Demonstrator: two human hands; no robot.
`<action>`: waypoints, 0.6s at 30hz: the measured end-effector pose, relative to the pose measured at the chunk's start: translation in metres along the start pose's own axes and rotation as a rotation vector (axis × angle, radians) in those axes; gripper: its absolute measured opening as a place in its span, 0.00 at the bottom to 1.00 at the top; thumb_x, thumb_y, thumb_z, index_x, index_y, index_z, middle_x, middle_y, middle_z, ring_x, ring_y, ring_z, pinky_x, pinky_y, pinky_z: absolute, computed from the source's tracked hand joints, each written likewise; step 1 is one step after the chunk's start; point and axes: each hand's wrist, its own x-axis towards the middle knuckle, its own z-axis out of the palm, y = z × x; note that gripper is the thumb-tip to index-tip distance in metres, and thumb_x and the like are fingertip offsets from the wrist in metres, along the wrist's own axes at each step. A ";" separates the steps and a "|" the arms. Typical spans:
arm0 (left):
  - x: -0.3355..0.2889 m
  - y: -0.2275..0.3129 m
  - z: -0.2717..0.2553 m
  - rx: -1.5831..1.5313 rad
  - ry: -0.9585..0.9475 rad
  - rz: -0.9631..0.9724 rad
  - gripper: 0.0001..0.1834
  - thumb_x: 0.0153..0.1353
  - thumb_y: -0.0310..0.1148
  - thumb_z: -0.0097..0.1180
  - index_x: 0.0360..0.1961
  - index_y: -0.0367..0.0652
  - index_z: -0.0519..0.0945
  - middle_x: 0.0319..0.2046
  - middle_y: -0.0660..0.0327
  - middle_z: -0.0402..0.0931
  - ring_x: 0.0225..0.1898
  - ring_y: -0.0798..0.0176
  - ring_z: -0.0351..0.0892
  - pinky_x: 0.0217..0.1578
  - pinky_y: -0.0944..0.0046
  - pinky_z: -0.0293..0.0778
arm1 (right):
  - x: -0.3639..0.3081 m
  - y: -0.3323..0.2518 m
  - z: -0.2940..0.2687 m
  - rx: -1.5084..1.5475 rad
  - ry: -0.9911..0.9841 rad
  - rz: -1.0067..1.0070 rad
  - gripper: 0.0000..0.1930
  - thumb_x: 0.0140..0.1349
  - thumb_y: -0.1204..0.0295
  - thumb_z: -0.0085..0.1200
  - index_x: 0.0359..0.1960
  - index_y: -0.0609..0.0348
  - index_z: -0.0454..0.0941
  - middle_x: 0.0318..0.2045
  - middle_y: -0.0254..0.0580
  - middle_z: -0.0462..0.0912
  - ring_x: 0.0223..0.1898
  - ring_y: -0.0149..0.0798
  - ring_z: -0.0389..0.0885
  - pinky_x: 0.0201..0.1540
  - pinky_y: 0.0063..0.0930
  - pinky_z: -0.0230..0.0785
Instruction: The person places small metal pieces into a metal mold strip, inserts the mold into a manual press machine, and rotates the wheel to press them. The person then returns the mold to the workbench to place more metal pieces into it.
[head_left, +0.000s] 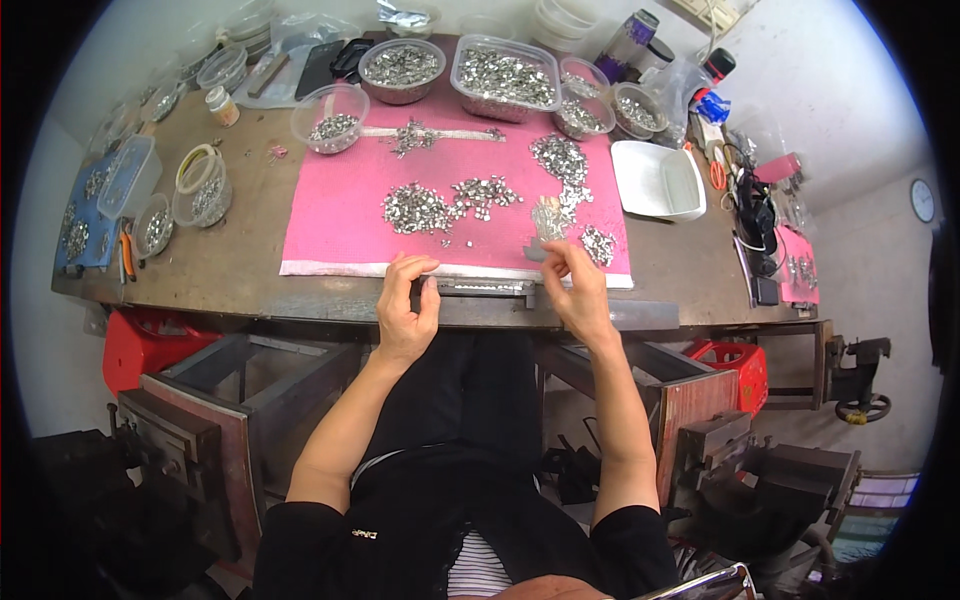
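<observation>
At the table's front edge lies a narrow metal bar [487, 288] with a row of small shiny pieces along it. My left hand [405, 308] is at the bar's left end, fingers bent and thumb apart, with nothing visible between them. Beyond the bar's right end, my right hand [578, 290] pinches a small flat grey metal plate [537, 250] over the pink mat [335, 220]. Small silvery metal pieces [418, 207] lie heaped mid-mat. Another pile [562, 160] stretches down the right side toward a smaller heap [598, 245] beside my right hand.
Behind the mat stand a round tub [402, 70] and a rectangular tub [505, 78] of metal pieces. A white tray [657, 180] is to the right. Orange-handled pliers [127, 252] lie at left. Below the tabletop are red stools [150, 350] and vises [165, 450].
</observation>
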 end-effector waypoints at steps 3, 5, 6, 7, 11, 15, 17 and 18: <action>0.000 0.000 0.002 0.004 -0.007 0.026 0.15 0.59 0.16 0.57 0.48 0.38 0.78 0.43 0.52 0.81 0.48 0.48 0.82 0.64 0.41 0.69 | -0.011 -0.020 0.019 0.194 0.036 0.002 0.19 0.59 0.87 0.58 0.52 0.61 0.79 0.33 0.42 0.81 0.34 0.37 0.82 0.40 0.30 0.75; 0.000 0.000 0.003 0.010 -0.007 0.048 0.15 0.59 0.16 0.57 0.48 0.38 0.78 0.43 0.52 0.81 0.48 0.48 0.82 0.64 0.40 0.69 | -0.013 -0.024 0.023 0.180 0.028 -0.028 0.20 0.58 0.88 0.58 0.53 0.62 0.79 0.33 0.42 0.80 0.34 0.38 0.80 0.41 0.30 0.75; 0.000 0.001 0.004 0.016 -0.021 0.069 0.15 0.59 0.16 0.57 0.48 0.38 0.78 0.43 0.53 0.81 0.48 0.48 0.82 0.64 0.39 0.69 | -0.013 -0.025 0.025 0.152 0.032 -0.039 0.20 0.59 0.88 0.58 0.54 0.62 0.78 0.34 0.40 0.81 0.35 0.35 0.81 0.43 0.29 0.75; 0.000 0.001 0.004 0.022 -0.034 0.091 0.15 0.59 0.16 0.57 0.48 0.38 0.78 0.43 0.53 0.81 0.48 0.48 0.82 0.64 0.39 0.68 | -0.013 -0.024 0.027 0.123 0.037 -0.050 0.21 0.59 0.87 0.59 0.55 0.62 0.77 0.34 0.38 0.81 0.36 0.33 0.81 0.44 0.28 0.74; 0.001 0.003 0.003 0.028 -0.042 0.108 0.16 0.58 0.16 0.58 0.47 0.39 0.78 0.42 0.54 0.81 0.48 0.49 0.82 0.64 0.38 0.69 | -0.013 -0.023 0.031 0.162 0.016 -0.040 0.22 0.59 0.88 0.58 0.56 0.62 0.77 0.34 0.39 0.81 0.36 0.34 0.80 0.44 0.29 0.74; -0.001 0.002 0.003 0.042 -0.060 0.127 0.16 0.57 0.16 0.58 0.47 0.39 0.79 0.43 0.54 0.80 0.48 0.49 0.82 0.64 0.38 0.69 | -0.012 -0.024 0.031 0.123 0.006 -0.066 0.22 0.58 0.88 0.58 0.55 0.62 0.77 0.34 0.40 0.80 0.35 0.35 0.80 0.43 0.29 0.74; -0.001 0.001 0.003 0.048 -0.068 0.128 0.16 0.57 0.16 0.58 0.48 0.39 0.79 0.43 0.54 0.80 0.48 0.49 0.82 0.64 0.38 0.69 | -0.012 -0.026 0.031 0.113 -0.002 -0.068 0.22 0.58 0.88 0.58 0.55 0.62 0.78 0.34 0.40 0.80 0.35 0.36 0.79 0.43 0.29 0.74; -0.001 0.001 0.003 0.044 -0.070 0.130 0.17 0.57 0.16 0.58 0.48 0.39 0.79 0.43 0.54 0.80 0.48 0.49 0.82 0.64 0.38 0.69 | -0.012 -0.027 0.031 0.114 0.001 -0.070 0.22 0.57 0.89 0.58 0.55 0.62 0.78 0.33 0.40 0.79 0.35 0.37 0.79 0.42 0.30 0.74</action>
